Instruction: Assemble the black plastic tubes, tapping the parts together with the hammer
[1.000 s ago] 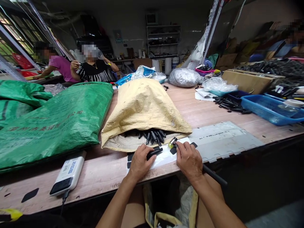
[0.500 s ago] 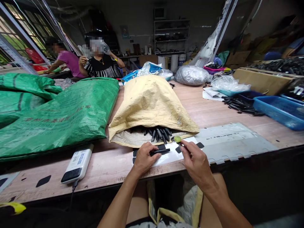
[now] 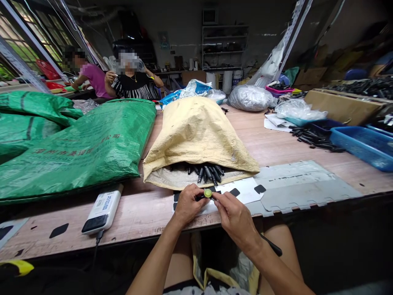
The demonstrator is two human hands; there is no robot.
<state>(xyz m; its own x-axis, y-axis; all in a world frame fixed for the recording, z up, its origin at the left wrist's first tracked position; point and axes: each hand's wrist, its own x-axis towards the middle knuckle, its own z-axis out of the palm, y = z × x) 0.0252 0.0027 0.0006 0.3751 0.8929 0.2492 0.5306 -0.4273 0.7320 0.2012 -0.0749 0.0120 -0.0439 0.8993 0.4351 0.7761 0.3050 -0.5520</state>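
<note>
My left hand (image 3: 188, 206) is closed around a slim black pen-like tube (image 3: 200, 197), mostly hidden by the fingers. In a pinch, my right hand (image 3: 237, 217) holds a small tool with a round yellow-green head (image 3: 208, 193), which is over the tube's right end; whether they touch I cannot tell. Just beyond both hands lies a cream woven sack (image 3: 199, 135), its mouth facing me with several black pen-like parts (image 3: 210, 173) showing. Under the hands are white sheets (image 3: 250, 196) with dark rounded patches. A dark rod (image 3: 272, 246) shows beside my right forearm.
A full green sack (image 3: 101, 139) and a white power bank (image 3: 102, 209) with a cable are to the left. Blue tray (image 3: 362, 143), black parts (image 3: 319, 138) and clear bags (image 3: 251, 98) stand right and back. An open sack (image 3: 221, 278) sits between my legs. Two people sit across.
My right hand has moved left, bringing the yellow-green head to the black tube in my left hand. The dark rod by my right forearm has come into view. The camera has shifted slightly.
</note>
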